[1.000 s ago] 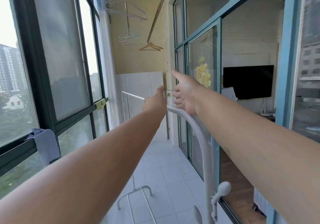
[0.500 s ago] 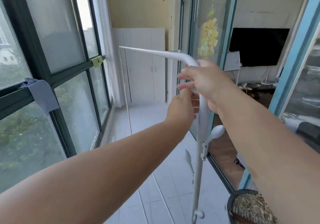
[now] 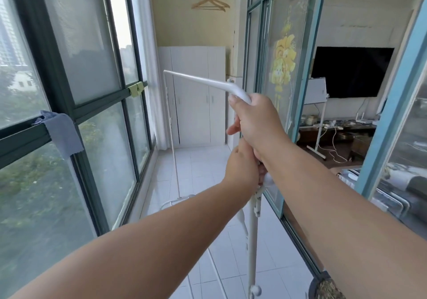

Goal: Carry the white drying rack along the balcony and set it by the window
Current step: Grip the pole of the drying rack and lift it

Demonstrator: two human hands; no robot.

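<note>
I see my right hand [image 3: 256, 120] closed around the bend of the white tubular metal drying rack [image 3: 203, 82], just where its top bar turns down into the near upright. My left hand [image 3: 242, 167] is wrapped on that same upright directly below, touching the right wrist. The rack stands on the white tiled balcony floor [image 3: 184, 171], between the dark-framed window [image 3: 76, 104] and the blue-framed sliding door [image 3: 298, 72].

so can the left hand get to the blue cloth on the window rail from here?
Probably not right away. The left hand is wrapped on the white drying rack post under the right hand; the blue cloth hangs well off to the left. Nothing lies between, but it must let go first.
</note>
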